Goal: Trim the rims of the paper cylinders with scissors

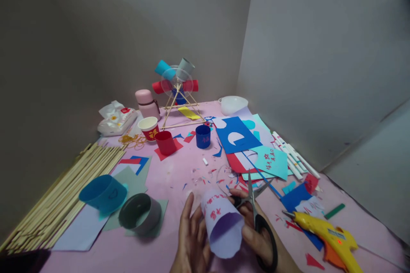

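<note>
A pale lavender paper cylinder (218, 217) with red writing lies tilted between my hands, its open end facing me. My left hand (194, 234) is at its left side, fingers stretched and spread, palm turned toward the paper. In my right hand (256, 230) are black-handled scissors (251, 196), blades parted and pointing away. My right thumb touches the cylinder's right rim. Left of my hands, a grey-green paper cylinder (150, 215) and a blue one (112, 194) stand on paper sheets. Farther off are a red paper cylinder (166, 143) and a dark blue one (203, 136).
At the back stands a stick-framed wheel model (177, 87) with coloured paper cylinders. Wooden sticks (64, 196) line the left. A yellow glue gun (329, 236) with a lit red light lies right, near markers (293, 153) and cut blue paper (237, 134). Paper scraps litter the middle.
</note>
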Tool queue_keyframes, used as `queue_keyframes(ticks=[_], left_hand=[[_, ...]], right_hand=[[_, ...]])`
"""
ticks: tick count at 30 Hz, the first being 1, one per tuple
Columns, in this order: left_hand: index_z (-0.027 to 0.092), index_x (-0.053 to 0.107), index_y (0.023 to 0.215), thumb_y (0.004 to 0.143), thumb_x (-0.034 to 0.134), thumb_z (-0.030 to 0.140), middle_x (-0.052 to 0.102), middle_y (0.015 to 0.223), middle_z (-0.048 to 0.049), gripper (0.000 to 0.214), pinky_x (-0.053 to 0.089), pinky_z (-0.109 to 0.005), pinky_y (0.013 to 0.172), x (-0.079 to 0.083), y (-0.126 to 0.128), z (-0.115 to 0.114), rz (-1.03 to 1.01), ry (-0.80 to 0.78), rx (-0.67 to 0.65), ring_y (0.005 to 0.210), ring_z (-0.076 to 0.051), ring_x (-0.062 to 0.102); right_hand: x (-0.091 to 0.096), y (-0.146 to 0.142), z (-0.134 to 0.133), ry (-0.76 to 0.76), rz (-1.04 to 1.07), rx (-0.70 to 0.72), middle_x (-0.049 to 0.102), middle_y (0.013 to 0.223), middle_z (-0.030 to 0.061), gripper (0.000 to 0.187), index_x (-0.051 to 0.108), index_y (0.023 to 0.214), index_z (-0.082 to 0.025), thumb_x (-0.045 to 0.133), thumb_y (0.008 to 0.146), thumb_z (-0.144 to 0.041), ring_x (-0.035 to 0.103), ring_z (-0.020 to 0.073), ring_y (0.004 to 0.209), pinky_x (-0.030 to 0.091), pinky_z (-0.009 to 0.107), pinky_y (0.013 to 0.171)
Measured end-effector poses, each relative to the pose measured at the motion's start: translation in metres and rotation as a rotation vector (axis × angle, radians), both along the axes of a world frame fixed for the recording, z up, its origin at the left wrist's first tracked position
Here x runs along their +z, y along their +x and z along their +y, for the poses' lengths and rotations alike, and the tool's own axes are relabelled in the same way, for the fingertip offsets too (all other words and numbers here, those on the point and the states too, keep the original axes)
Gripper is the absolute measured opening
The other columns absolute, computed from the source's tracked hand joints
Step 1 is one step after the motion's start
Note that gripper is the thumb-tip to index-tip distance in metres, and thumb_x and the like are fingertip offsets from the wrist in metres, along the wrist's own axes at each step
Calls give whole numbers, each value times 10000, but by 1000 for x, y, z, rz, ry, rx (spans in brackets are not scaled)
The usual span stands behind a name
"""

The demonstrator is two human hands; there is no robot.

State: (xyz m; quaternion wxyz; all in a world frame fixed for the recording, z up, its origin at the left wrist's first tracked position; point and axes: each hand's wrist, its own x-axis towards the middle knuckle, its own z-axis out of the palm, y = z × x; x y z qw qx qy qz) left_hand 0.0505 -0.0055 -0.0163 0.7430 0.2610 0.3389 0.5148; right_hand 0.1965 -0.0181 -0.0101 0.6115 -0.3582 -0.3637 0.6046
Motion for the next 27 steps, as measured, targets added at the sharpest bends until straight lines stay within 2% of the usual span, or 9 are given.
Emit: queue_keyframes(ticks=[2,6,9,13,17,22,27], left_hand=[[336,53,1403,306,910,438,460,1305,-165,1396,451,-465,926,6,4,-2,45,11,15,1251,-411,435],[316,129,1386,309,900,472,535,1214,-143,1333,413,-483,977,12,2,-1,95,64,66,1255,-426,435],[287,217,1337,260,892,514,559,1195,-149,1291,326,-525,1054,8,-1,3,133,83,93,1312,-461,359],[298,331,1290,272,894,498,610,1172,-138,1181,243,-556,1100,-2,-2,4,154,118,97,1344,-459,319],[331,289,1348,244,898,490,609,1202,-118,1271,323,-515,1066,-5,-3,4,41,79,129,1312,-448,383],[308,93,1457,431,848,519,583,1282,-135,1292,371,-496,1040,-16,0,5,-55,-53,135,1292,-419,428],[303,151,1447,355,879,513,557,1341,-132,1329,359,-515,1043,-35,10,-4,-50,-58,66,1320,-440,377]], right_hand=[[-5,-2,0,-13,22,27,616,1166,112,707,521,1219,-268,784,630,-557,567,337,1110,433,443,933],[-13,-1,3,30,63,86,574,1191,119,766,511,1213,-286,797,573,-594,545,368,1143,484,452,874],[-12,3,4,44,57,149,544,1237,138,828,483,1234,-293,808,541,-608,577,378,1095,518,450,796],[-5,3,-1,13,44,170,508,1268,122,821,468,1261,-287,814,567,-556,620,323,1014,497,430,829],[-3,0,-3,-33,69,167,509,1234,113,842,497,1218,-283,836,504,-573,623,327,990,508,423,801],[-4,4,4,-35,10,106,609,1096,99,818,523,1168,-275,797,499,-658,579,342,1074,459,433,901],[-16,6,6,-24,-17,119,627,1081,100,838,530,1194,-273,780,504,-678,585,342,1063,465,436,873]])
